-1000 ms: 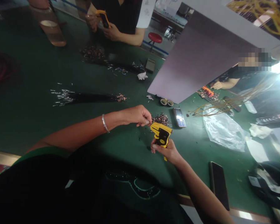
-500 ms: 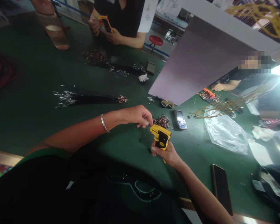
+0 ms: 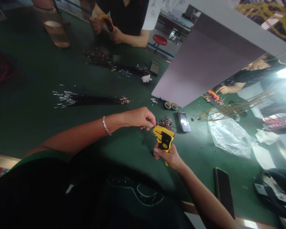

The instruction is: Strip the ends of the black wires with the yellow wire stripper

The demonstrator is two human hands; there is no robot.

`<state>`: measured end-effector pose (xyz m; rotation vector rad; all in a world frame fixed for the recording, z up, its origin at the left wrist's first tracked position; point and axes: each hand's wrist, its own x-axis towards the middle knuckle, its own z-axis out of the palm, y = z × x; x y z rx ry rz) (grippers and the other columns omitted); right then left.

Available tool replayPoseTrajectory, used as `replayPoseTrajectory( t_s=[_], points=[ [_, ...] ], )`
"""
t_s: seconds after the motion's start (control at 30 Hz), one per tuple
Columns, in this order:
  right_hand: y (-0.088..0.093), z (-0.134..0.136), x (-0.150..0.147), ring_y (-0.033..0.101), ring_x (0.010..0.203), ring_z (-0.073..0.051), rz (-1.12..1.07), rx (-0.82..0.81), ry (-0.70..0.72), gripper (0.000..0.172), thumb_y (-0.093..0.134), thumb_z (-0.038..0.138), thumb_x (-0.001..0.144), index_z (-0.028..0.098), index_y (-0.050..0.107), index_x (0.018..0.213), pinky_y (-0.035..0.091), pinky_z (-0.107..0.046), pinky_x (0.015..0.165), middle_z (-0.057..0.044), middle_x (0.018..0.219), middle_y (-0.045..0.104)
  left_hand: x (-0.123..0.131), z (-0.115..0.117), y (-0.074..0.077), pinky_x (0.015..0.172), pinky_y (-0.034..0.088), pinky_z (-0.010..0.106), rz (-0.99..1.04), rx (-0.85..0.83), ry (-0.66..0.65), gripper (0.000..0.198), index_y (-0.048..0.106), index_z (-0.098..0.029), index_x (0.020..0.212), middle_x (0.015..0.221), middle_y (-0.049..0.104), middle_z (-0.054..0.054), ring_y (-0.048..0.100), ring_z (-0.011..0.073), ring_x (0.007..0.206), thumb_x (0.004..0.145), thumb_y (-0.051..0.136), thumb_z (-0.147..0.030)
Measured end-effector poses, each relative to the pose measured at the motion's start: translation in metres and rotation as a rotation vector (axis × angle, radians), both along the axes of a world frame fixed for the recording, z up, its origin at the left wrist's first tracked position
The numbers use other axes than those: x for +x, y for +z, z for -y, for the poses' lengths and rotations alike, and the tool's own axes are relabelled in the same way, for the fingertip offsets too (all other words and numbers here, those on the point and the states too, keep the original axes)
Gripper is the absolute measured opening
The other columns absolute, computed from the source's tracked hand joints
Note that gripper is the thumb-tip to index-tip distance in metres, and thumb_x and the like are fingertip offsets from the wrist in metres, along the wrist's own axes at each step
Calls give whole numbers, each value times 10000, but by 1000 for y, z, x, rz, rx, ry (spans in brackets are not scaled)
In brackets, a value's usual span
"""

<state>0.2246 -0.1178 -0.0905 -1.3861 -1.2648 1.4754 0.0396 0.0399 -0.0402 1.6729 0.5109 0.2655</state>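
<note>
Gripping the tool (image 3: 165, 137) by its handle, the right hand (image 3: 168, 156) points its nose at the left hand (image 3: 143, 117); the wrapped hold appears chosen so the fingers can squeeze. The left hand is closed in a pinch with its fingertips right at the nose, presumably to steady something slim; whether a wire lies between them is too small to tell. The tool is held over the table (image 3: 124, 140), away from its near edge, where both forearms have room. Scraps (image 3: 165, 123) lie heaped just beyond the nose, seemingly where offcuts would drop. The wires (image 3: 92, 100) lie bundled farther from the near edge than the left hand, copper-coloured ends toward it, apparently for an easy pick. The tape rolls (image 3: 168, 105) sit beside the panel's (image 3: 200, 54) lower corner, and the keypad phone (image 3: 184, 121) just right of the scraps. The smartphone (image 3: 225, 194) rests by the near edge, judged clear of both hands.
</note>
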Motion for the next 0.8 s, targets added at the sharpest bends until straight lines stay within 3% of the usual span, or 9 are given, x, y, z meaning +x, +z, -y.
replayPoseTrajectory(
  t_s=[0.37,0.63,0.8],
  points=[
    [-14,-5,-4,401,354,-92,-32,-38,-118,426,763,515,702,193,486,725,354,-239,379,70,437,464,0,-4,-1,490,328,240,-83,166,44,152,694,-130,652,526,590,1,453,81,462,665,544,-137],
    [-15,-4,-2,415,350,-102,-102,-31,-85,404,767,493,714,197,492,732,367,-242,380,72,429,463,2,-2,-7,460,342,219,-63,73,100,122,685,-132,672,518,579,0,444,73,438,674,569,-170],
    [-10,-1,5,467,432,-120,-115,14,-30,322,754,429,756,185,544,757,415,-266,454,40,503,521,3,2,-8,442,330,212,-29,15,79,89,670,-135,647,510,578,-5,433,62,423,673,592,-171]
  ],
)
